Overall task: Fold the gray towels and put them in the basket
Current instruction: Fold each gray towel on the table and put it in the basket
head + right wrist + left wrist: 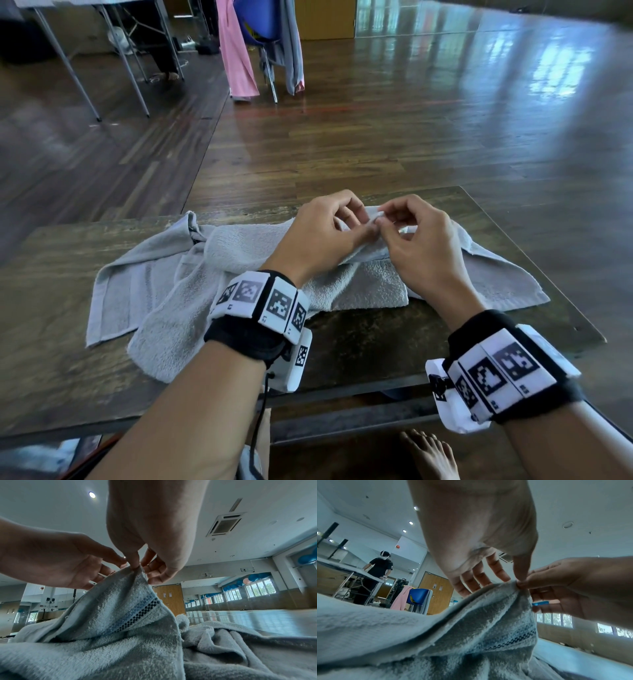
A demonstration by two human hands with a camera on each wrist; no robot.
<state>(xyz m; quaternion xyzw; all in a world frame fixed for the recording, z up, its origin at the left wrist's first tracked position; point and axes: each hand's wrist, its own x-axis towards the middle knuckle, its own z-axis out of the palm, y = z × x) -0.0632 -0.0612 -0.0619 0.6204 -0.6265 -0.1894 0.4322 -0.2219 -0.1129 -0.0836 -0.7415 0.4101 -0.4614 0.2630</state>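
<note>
Gray towels lie rumpled across the tabletop, spread from near its left edge to its right edge, overlapping; how many, you cannot tell. No basket in view. Your left hand and right hand meet near the far edge, both pinching one raised corner, thumb against forefinger, other fingers loosely curled. Woven checked band runs just below that corner. Risks, as judged: two hands on one point leaves the rest unmanaged, so lifting could drag the overlapping cloth along. A light pinch on thick terry may slip. Edges may misalign.
</note>
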